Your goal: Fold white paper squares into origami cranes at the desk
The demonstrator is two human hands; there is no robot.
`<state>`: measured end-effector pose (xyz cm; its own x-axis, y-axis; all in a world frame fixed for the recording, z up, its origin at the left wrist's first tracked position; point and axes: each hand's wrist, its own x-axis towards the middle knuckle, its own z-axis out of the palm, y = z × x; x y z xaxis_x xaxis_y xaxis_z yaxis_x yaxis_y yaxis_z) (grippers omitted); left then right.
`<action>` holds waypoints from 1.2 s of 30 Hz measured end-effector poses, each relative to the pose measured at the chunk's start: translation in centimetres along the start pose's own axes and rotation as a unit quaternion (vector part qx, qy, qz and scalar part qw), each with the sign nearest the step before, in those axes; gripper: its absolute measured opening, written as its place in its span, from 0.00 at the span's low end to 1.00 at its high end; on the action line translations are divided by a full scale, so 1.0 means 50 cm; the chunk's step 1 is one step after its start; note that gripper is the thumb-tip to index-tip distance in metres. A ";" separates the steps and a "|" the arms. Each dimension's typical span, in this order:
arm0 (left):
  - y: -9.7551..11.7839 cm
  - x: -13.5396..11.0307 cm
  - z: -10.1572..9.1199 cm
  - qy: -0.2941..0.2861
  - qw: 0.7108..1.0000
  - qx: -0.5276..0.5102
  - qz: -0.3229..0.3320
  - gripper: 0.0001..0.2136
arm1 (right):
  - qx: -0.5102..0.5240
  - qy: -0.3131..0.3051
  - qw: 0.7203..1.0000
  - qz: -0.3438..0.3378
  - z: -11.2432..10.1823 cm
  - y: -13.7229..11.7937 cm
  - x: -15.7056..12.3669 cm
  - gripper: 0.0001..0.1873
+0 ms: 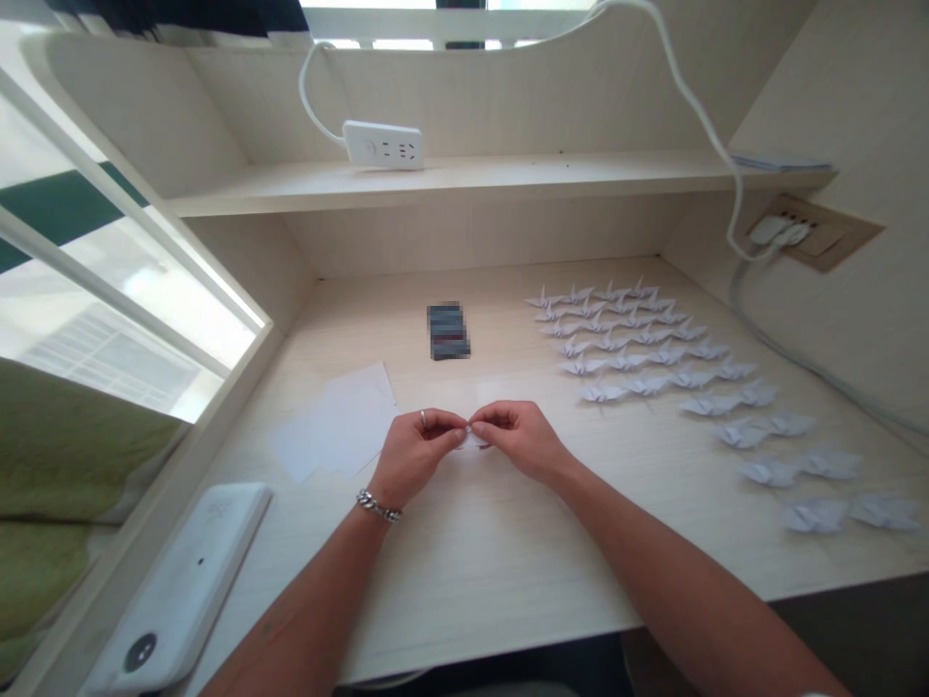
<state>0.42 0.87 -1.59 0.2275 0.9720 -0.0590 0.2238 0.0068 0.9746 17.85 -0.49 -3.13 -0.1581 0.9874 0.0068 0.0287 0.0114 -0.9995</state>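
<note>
My left hand (421, 445) and my right hand (519, 436) meet above the middle of the desk. Both pinch a small piece of white paper (470, 440) between thumb and fingertips. Most of the paper is hidden by the fingers, so its folded shape is hard to make out. Left of my left hand lie loose sheets of white paper (326, 421), spread over one another. Rows of white folded paper cranes (645, 382) stand on the right side of the desk, several in all.
A blurred dark rectangular object (448, 331) lies beyond my hands. At the front left is a long white device (195, 571) with a round dark spot. A white power strip (383, 145) rests on the shelf (494, 182); its cable and a wall socket (820, 232) are at the right.
</note>
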 end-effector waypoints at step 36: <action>-0.018 0.005 0.008 0.022 0.999 -0.031 0.034 0.09 | 0.014 0.035 0.999 -0.024 0.009 0.007 0.001 0.07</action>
<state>0.65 1.00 -2.57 0.1988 0.9799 0.0157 0.1490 -0.0461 0.9878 17.39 -0.53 -3.49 -0.0887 0.9945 0.0551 -0.0058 0.0548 -0.9985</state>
